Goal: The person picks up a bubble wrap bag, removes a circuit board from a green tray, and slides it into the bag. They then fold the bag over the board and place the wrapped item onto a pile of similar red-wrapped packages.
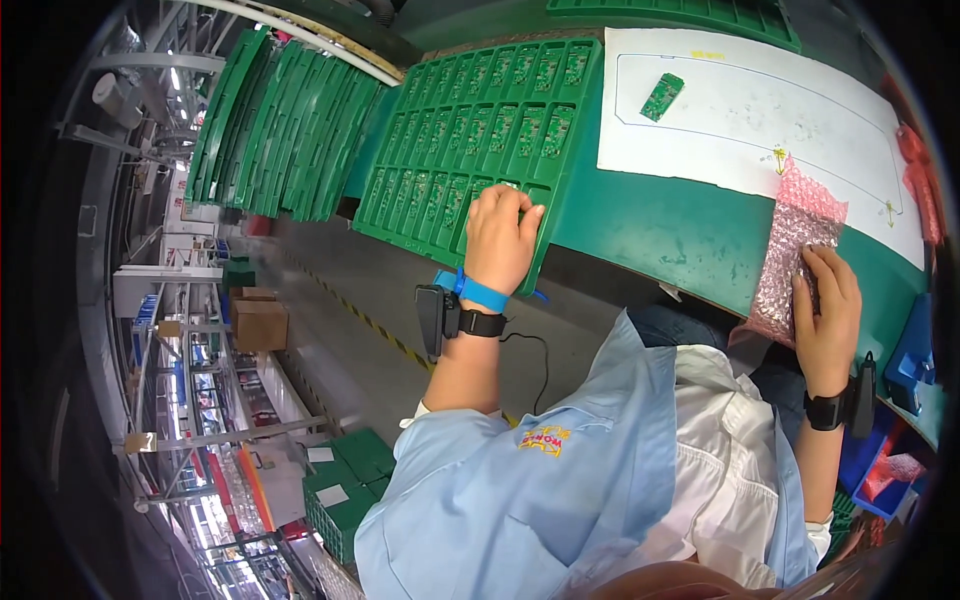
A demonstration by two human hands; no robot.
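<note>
A green work surface (690, 235) runs across the far side, and on it lies a large white sheet (800, 110) marked with thin outlines. One small green circuit board (662, 96) sits alone on the far part of that sheet, well apart from both hands. To the left, a green compartment tray (440, 110) hangs over the edge of the surface, its rows of pockets filled with small circuit boards. Further left a stack of empty green trays (280, 125) stands on edge, leaning together. Beyond them the floor shows a yellow and black striped line, a cardboard box (258, 322) and more green crates (350, 490) near the lower edge. At the far right, blue bins (912, 365) sit near the edge of the surface, with scraps of pink wrap in them.

The left hand (500, 240) rests on the near edge of the tray, fingers curled down onto the nearest row of pockets; whether it has a board pinched I cannot tell. A blue strap and a black device with a cord ring that wrist.

The right hand (825, 305) lies fairly flat, fingers spread over the near end of a pink bubble-wrap bag (795, 235), which stretches from the edge of the white sheet across the surface's near edge.
</note>
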